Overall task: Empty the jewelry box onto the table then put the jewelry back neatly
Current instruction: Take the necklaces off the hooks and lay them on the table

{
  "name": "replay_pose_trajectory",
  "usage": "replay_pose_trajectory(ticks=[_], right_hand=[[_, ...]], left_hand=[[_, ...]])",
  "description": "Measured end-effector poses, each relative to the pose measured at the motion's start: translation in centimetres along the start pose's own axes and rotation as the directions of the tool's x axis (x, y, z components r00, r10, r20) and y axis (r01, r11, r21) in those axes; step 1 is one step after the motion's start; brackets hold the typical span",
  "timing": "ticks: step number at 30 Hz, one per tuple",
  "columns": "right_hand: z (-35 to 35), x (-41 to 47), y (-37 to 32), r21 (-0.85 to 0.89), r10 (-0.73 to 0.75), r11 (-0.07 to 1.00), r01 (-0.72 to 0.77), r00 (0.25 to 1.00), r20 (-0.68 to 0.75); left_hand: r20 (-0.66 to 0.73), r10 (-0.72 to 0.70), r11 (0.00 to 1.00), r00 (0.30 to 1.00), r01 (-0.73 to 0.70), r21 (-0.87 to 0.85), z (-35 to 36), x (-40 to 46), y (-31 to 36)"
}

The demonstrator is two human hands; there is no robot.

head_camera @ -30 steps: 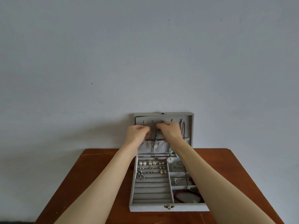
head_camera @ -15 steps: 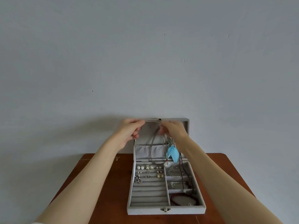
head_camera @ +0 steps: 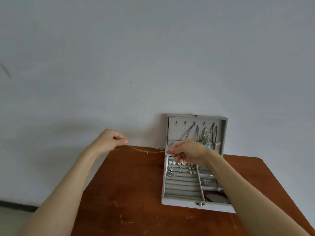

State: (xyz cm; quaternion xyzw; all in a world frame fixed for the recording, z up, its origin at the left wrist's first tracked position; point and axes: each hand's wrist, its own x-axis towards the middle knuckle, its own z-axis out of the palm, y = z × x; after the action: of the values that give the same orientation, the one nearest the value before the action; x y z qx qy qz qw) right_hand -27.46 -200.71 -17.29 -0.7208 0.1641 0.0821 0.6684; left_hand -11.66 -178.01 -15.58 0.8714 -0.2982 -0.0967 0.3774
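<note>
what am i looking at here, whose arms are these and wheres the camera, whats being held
There is no machine here: these are a person's two bare arms, filmed by a wide-angle camera worn on the head, looking forward and down. On the brown wooden table stands an open grey jewelry box, its lid upright against the wall. Earrings sit in its left rows, bracelets lie on its right side, and necklaces hang inside the lid. The left hand and the right hand each pinch one end of a thin chain necklace, stretched between them above the table, left of the box.

Single head-worn wide-angle view — looking forward and slightly down across the brown wooden table (head_camera: 129,193), close, toward the plain grey wall (head_camera: 153,57).
</note>
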Motion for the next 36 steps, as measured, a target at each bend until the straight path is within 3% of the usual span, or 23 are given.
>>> replay_pose_trajectory(ticks=[7,12,18,19,21,23,24,26,32,36], right_hand=[[5.1,4.6,-0.2,-0.146,-0.017,0.989,-0.003,0.990,-0.141],[6.6,7.8,-0.8,-0.294,-0.106,0.955,0.027,0.961,-0.257],[6.7,9.8,-1.4,-0.230,-0.145,0.971,0.065,0.924,-0.353],[6.8,10.0,-1.1,-0.218,-0.136,0.974,0.058,0.922,-0.363],[7.0,10.5,-0.4,-0.196,-0.104,0.980,0.030,0.920,-0.377],[7.0,10.9,0.3,-0.194,-0.064,0.981,-0.015,0.918,-0.391],[7.0,11.0,0.6,-0.204,-0.050,0.978,-0.036,0.914,-0.404],[6.9,11.2,1.0,-0.258,-0.039,0.963,-0.083,0.899,-0.436],[6.6,12.6,1.9,-0.497,-0.057,0.836,-0.233,0.863,-0.502],[7.1,13.0,2.2,-0.582,-0.062,0.761,-0.286,0.861,-0.505]], left_hand=[[-0.033,-0.141,0.989,0.989,0.139,-0.060,-1.2,0.1,-8.0],[-0.088,-0.167,0.983,0.982,0.173,0.056,-1.7,1.2,-12.0],[-0.190,-0.126,0.979,0.974,0.152,0.132,-2.4,2.0,-14.5],[-0.216,-0.131,0.987,0.968,0.148,0.066,-2.3,2.1,-14.6],[-0.239,-0.206,0.951,0.949,0.136,-0.279,-1.8,1.9,-14.6],[-0.234,-0.304,0.799,0.923,0.113,-0.590,-1.4,2.0,-14.5],[-0.236,-0.335,0.756,0.912,0.111,-0.645,-1.1,2.1,-14.5],[-0.235,-0.362,0.743,0.902,0.127,-0.657,-0.8,2.5,-14.7],[-0.325,-0.314,0.888,0.892,0.156,-0.432,0.0,4.4,-15.8],[-0.284,-0.349,0.872,0.893,0.198,-0.449,1.3,5.3,-16.2]])
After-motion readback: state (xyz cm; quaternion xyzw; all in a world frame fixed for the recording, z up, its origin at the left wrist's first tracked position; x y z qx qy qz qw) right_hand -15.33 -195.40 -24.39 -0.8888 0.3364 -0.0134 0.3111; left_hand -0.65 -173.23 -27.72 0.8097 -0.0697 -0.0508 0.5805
